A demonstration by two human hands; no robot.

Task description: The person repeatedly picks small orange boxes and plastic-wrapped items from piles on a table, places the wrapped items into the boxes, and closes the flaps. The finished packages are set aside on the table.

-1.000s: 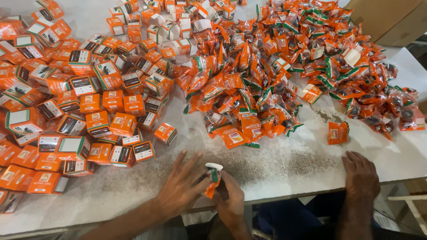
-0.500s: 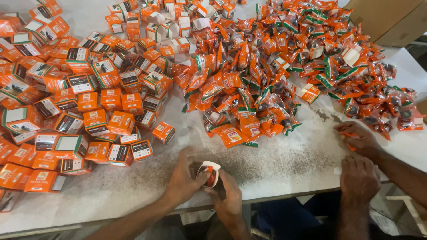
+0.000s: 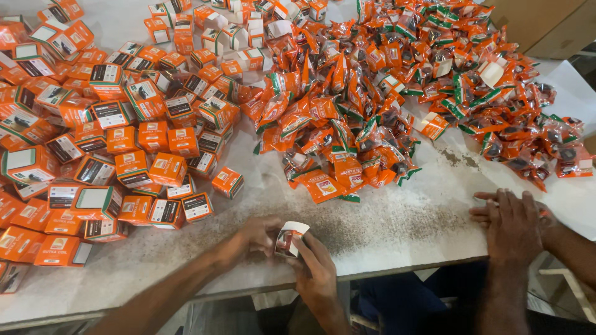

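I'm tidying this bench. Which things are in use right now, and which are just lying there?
In use:
left hand
right hand
small box, held by both, flap open

Lying about:
box pile
sachet pile
table
another person's hands, resting at the table edge

Table point(image 3: 385, 229) bearing boxes point(image 3: 112, 155), packets point(image 3: 385, 93).

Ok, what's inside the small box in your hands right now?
The small box, held between the left hand and right hand, has its white flap open. Something dark and orange shows at the opening, but the box walls and the fingers hide the rest.
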